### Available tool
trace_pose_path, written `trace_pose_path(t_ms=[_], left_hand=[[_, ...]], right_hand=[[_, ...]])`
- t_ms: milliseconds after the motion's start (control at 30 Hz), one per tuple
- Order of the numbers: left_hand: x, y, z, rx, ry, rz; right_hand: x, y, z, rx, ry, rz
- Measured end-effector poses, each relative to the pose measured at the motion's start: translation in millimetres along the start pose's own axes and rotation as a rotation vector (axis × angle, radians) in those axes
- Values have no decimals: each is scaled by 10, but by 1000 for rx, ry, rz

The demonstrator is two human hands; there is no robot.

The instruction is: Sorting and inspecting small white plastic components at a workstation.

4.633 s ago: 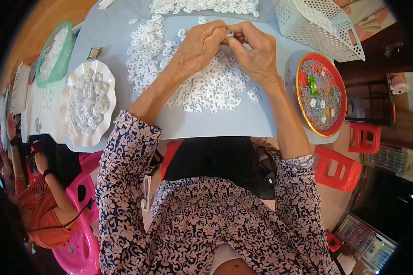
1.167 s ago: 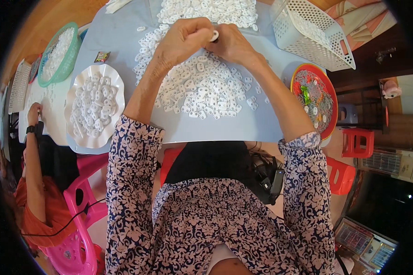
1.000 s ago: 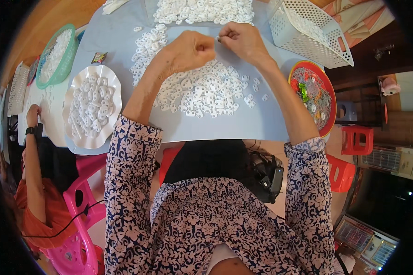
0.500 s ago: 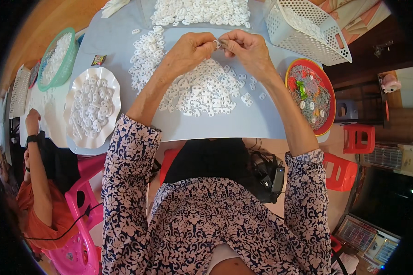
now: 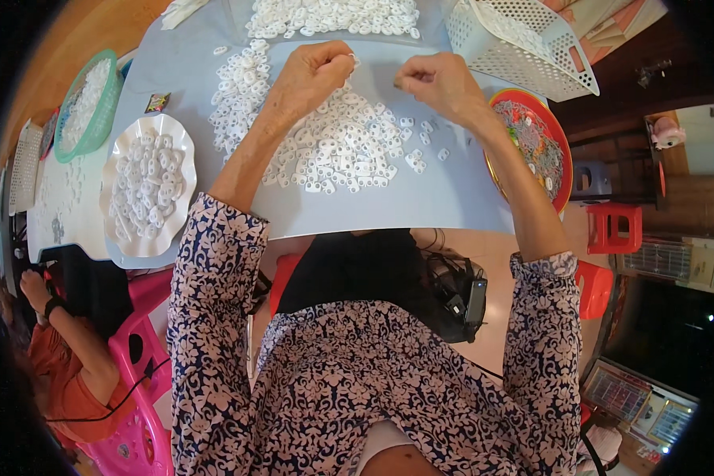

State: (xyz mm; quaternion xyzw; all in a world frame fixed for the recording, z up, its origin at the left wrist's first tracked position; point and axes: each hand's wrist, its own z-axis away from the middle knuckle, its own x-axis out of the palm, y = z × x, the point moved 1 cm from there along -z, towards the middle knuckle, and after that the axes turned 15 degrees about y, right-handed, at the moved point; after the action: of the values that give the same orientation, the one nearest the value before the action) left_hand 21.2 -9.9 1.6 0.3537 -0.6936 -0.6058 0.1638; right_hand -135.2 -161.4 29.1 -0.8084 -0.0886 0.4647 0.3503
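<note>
Forearms point(image 5: 250, 163) outstretched, left hand point(image 5: 316, 71) curled (white piece point(image 5: 355, 61) showing), right hand point(image 5: 443, 83) apart

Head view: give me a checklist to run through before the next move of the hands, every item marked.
1. White piece in the left hand: ok, it shows at the fingertips.
2. Right hand apart from the left: ok, a gap separates them.
3. Something pinched in the right hand: cannot tell, too small to make out.
4. Loose white pieces near both hands: ok, heaped on the table.
5. Red bowl uncovered in this view: not ok, the right forearm hides part.
</note>
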Motion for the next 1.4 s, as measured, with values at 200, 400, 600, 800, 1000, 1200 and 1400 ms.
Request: trace_pose_path(t_ms=[200,400,600,800,1000,1200,1400], left_hand=[[27,-4,25,23,-15,-37],[64,8,29,55,-14,-16],[61,11,44,45,-54,-12],[69,1,54,54,-77,-3],[55,109,95,14,-77,-26],[54,107,94,6,-95,-50],[66,75,90,57,-97,-31]], right_hand=[[103,-153,117,-79,-142,238],[206,-136,141,-302,-26,389],[240,-177,59,-324,-53,473],[248,-72,94,267,227,-275],[447,-120,111,349,285,-860],[542,-49,127,351,291,-980],[574,-45,142,340,292,-981]])
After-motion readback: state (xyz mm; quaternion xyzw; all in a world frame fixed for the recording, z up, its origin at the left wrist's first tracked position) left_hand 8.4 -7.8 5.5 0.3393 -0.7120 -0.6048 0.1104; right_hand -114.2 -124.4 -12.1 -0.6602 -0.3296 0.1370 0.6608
